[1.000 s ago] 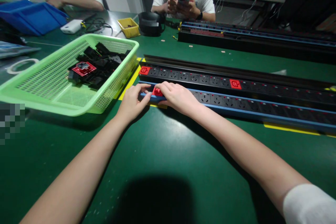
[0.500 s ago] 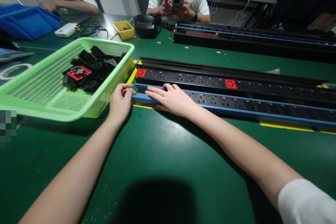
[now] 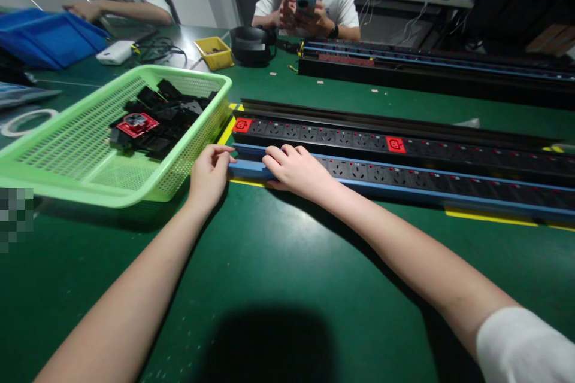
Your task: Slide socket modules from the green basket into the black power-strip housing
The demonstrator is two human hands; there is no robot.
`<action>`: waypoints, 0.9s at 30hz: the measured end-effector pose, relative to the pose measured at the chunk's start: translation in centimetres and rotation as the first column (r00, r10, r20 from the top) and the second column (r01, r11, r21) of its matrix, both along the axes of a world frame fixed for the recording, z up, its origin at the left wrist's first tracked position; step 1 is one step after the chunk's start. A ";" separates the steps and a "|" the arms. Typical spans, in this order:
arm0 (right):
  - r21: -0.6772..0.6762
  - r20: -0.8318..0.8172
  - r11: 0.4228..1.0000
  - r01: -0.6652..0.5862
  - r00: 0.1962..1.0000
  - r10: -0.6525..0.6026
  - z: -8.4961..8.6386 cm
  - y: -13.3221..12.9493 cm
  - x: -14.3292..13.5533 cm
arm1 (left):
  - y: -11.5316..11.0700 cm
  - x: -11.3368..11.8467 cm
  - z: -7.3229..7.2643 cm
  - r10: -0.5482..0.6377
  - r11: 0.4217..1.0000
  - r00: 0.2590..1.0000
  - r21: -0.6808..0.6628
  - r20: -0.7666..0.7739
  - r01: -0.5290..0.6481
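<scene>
A long blue socket rail (image 3: 249, 166) lies across the table, its left end a bare channel and its right part filled with a row of black sockets (image 3: 377, 173). My left hand (image 3: 210, 175) pinches the rail's left end between thumb and fingers. Over the rail, where the row of sockets starts, my right hand (image 3: 299, 172) is closed with bent fingers on the far side and the thumb on the near side. What lies under its palm is hidden. Just behind runs a black socket strip (image 3: 332, 136) with red outlets (image 3: 395, 144).
A green basket (image 3: 130, 198) holding black parts and a red socket (image 3: 137, 124) stands at the left. Farther back are a blue bin (image 3: 49, 42), a yellow tray (image 3: 215, 60) and more strips (image 3: 381, 81). One person opposite holds a phone (image 3: 306, 3); another sits at the upper left.
My right hand has slid slightly right and its fingers have drawn in, baring more of the channel. My left hand stays at the rail's end. The person at upper left has raised a dark tool.
</scene>
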State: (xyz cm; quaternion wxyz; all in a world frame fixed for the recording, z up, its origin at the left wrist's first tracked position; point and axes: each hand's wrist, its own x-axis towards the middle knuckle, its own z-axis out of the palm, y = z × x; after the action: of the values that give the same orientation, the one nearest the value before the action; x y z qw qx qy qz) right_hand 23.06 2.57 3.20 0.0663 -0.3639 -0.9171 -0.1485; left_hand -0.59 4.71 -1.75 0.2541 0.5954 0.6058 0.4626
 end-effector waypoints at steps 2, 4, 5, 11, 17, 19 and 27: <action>0.003 0.011 1.000 -0.021 1.000 0.021 -0.1 0.0 0.1 | 0.0 0.0 0.0 -0.002 1.000 1.000 0.014 -0.005 0.002; -0.004 0.016 0.999 -0.038 0.999 0.038 -0.2 0.1 0.2 | -0.1 0.0 0.1 -0.006 1.000 1.000 0.019 -0.014 0.007; -0.009 0.014 0.999 -0.043 0.999 0.043 -0.2 0.2 0.2 | -0.1 0.0 0.1 -0.010 1.000 1.000 0.018 -0.019 0.010; -0.057 -0.001 0.996 -0.072 0.997 0.072 -0.3 0.5 0.3 | -0.3 0.0 0.2 -0.017 1.000 1.000 0.014 -0.013 0.017; -0.042 0.021 0.997 -0.064 0.998 0.065 -0.4 0.6 0.4 | -0.1 -0.2 0.2 0.031 0.999 0.999 0.018 -0.039 -0.031; -0.041 0.021 0.997 -0.070 0.997 0.071 -0.4 0.7 0.5 | 0.0 -0.2 0.2 0.044 0.999 0.999 0.017 -0.011 -0.044; -0.083 0.035 0.995 -0.062 0.997 0.065 0.1 0.2 0.2 | -0.4 0.4 1.1 0.025 0.998 0.989 0.053 -0.145 -0.017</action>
State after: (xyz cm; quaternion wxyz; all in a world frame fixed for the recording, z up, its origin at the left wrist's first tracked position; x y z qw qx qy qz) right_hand 23.31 2.76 3.33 0.0389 -0.3341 -0.9346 -0.1154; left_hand -0.23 4.33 -0.66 0.1887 0.6276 0.6167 0.4360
